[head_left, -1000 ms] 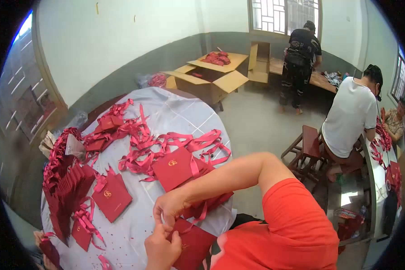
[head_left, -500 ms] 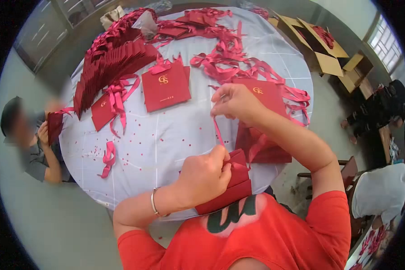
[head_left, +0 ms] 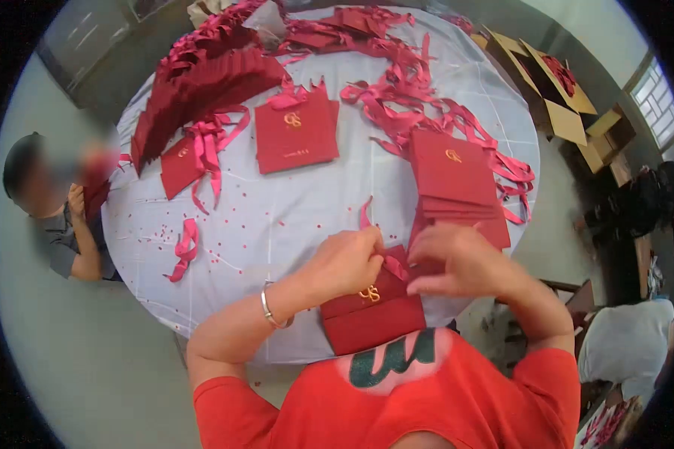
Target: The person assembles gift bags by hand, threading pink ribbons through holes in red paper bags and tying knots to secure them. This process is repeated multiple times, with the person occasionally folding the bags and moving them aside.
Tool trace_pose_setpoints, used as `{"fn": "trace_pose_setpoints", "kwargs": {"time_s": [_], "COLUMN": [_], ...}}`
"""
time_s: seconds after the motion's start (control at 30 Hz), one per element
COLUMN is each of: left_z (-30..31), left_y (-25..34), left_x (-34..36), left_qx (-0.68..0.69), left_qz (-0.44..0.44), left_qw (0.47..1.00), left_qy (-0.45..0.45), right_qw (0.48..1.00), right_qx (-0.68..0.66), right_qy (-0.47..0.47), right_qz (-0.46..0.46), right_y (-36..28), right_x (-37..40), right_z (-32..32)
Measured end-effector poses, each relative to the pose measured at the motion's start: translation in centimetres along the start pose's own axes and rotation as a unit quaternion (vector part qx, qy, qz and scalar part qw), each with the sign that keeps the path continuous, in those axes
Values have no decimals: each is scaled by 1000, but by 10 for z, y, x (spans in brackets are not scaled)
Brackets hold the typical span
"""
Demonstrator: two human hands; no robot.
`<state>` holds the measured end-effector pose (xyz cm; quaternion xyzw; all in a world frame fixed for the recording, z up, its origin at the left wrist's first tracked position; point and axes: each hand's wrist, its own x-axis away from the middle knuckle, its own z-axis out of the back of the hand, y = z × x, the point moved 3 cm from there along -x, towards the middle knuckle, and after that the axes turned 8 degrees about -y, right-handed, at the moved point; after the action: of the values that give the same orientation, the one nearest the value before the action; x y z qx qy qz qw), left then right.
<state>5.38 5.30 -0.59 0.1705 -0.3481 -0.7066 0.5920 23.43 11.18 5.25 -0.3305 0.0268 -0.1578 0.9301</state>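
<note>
A dark red paper gift bag (head_left: 374,325) with a gold logo lies flat at the table's near edge, close to my body. My left hand (head_left: 352,258) is closed in a pinch on a pink ribbon (head_left: 365,215), whose loose end sticks up beyond the fingers. More pink ribbon (head_left: 395,267) lies across the bag's top between my hands. Just to the right of it hovers my right hand (head_left: 460,262), thumb and fingers apart and slightly blurred, with nothing visible in it. Behind that hand is a stack of red bags (head_left: 454,172), partly covered by it.
Two red bags (head_left: 296,135) lie mid-table. A long row of standing bags (head_left: 210,93) fills the back left. Loose ribbons (head_left: 442,112) spread at the back right, and one ribbon (head_left: 183,251) lies at left. A person (head_left: 75,224) sits at left; open cardboard boxes (head_left: 565,120) stand at right.
My right hand has come down and right from above the bag, letting go of the ribbon end and opening. My left hand has shifted slightly up and right. The view has shifted a little.
</note>
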Motion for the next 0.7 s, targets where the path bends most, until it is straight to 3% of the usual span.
{"fn": "trace_pose_setpoints", "kwargs": {"time_s": [0.13, 0.27, 0.4, 0.5, 0.57, 0.67, 0.7], "left_z": [2, -3, -5, -2, -5, -7, -7], "left_y": [1, -3, -7, -7, -12, -16, -16], "left_x": [-1, -5, -6, -5, -7, -9, -10], "left_qx": [39, 35, 42, 43, 39, 39, 40], "left_qz": [-7, -54, -55, -35, -20, -21, -21], "left_qw": [999, 998, 998, 998, 999, 999, 999], "left_qy": [-16, -5, -6, -5, 0, 0, 2], "right_qw": [996, 995, 999, 995, 962, 925, 936], "right_qx": [62, -5, 17, -57, -247, -372, -349], "right_qy": [72, 88, 37, 32, 42, 32, 27], "right_qz": [2, 40, -15, -78, -113, -74, -46], "right_y": [1, -1, -8, -14, -14, -25, -18], "right_x": [2, -4, -4, 1, 10, 26, 33], "right_z": [-24, -24, -17, -8, 1, 24, 30]}}
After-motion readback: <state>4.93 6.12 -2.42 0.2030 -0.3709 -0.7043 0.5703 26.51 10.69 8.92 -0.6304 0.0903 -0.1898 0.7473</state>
